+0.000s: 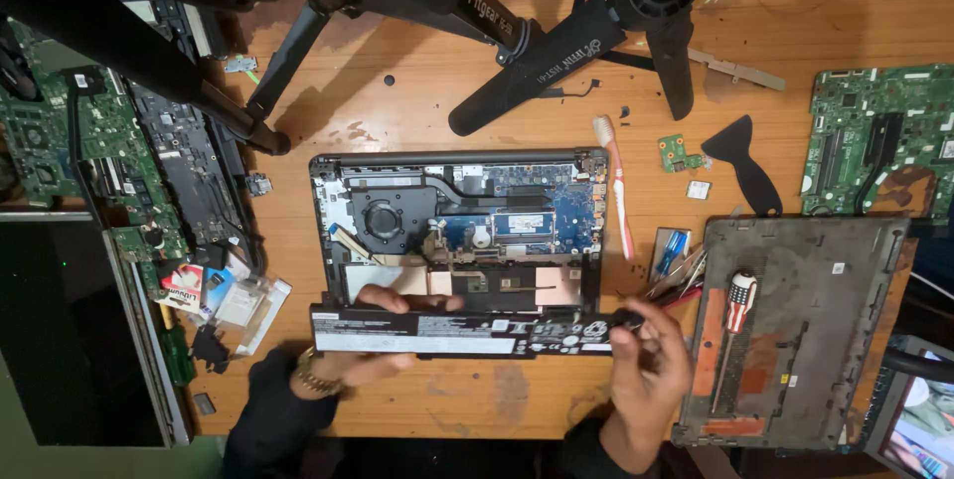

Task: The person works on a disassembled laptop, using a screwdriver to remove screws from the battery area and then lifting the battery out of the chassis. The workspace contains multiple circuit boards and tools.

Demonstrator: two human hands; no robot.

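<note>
wooden workbench (417, 101) is lying cluttered under an opened laptop (457, 226). both hands are lifting its long black battery (457, 332) at the front edge, left hand (373, 360) fingers curled under it, right hand (646, 365) fingertips pinching its end. tilting it could be straining a still-attached connector, i judge.

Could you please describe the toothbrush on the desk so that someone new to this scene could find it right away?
Start at the opened laptop in the middle of the wooden desk. Along its right edge lies the toothbrush, bristles pointing away from the person. It is the only slim pink-and-white stick there; the screwdriver further right lies on the grey cover.
</note>
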